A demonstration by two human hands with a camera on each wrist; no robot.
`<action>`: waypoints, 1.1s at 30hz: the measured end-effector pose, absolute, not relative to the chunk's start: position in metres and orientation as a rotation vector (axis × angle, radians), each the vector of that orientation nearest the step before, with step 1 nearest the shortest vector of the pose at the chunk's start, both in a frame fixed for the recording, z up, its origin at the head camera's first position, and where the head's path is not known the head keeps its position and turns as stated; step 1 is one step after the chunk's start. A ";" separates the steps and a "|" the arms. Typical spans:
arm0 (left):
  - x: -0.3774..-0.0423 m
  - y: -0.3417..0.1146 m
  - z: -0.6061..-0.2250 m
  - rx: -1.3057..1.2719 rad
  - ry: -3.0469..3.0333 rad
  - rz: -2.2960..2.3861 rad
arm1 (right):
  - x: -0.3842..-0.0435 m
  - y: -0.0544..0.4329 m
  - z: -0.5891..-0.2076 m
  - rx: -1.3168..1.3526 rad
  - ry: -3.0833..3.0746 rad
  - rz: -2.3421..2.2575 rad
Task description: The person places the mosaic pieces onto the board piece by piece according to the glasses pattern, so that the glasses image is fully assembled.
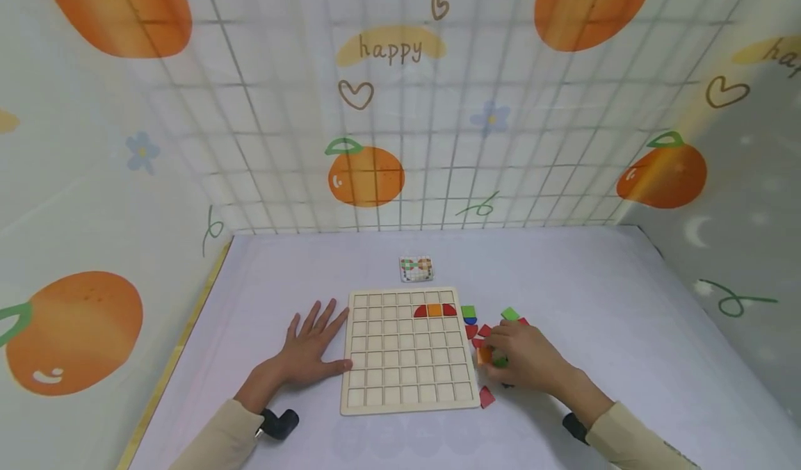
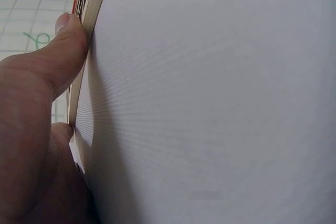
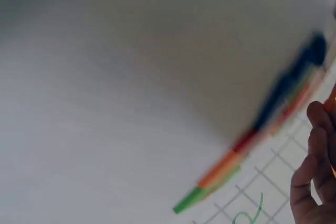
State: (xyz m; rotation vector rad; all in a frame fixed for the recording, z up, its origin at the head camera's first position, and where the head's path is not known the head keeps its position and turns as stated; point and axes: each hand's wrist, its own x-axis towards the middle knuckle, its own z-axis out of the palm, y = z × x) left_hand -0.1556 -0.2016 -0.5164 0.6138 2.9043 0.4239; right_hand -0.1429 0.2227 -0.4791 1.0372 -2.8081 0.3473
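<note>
A light wooden grid board lies flat on the table. Along one of its upper rows sit two red curved pieces with an orange square between them. My left hand rests beside the board's left side, fingers spread, with thumb and a fingertip at its edge. In the left wrist view the thumb presses on the board's rim. Bent over loose coloured pieces right of the board is my right hand. An orange piece and a green piece show between its fingers and thumb; I cannot tell whether it grips either.
A small pattern card lies behind the board. Around the right hand are a green square, another green piece and several red pieces, one near the board's lower right corner. A printed curtain hangs behind the table.
</note>
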 end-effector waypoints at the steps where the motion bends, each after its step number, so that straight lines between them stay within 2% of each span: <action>1: -0.156 -0.202 -0.516 0.613 2.903 0.422 | -0.147 0.222 -0.477 1.023 -2.778 0.402; 6: -0.156 -0.202 -0.514 0.599 2.901 0.419 | -0.168 0.210 -0.465 1.026 -2.626 0.589; 14: -0.157 -0.203 -0.513 0.613 2.907 0.424 | -0.190 0.164 -0.468 1.191 -2.602 0.387; 22: -0.156 -0.202 -0.513 0.610 2.892 0.425 | -0.196 0.128 -0.481 1.281 -2.664 0.199; 33: -0.155 -0.200 -0.511 0.612 2.904 0.412 | -0.199 0.123 -0.478 1.251 -2.753 0.207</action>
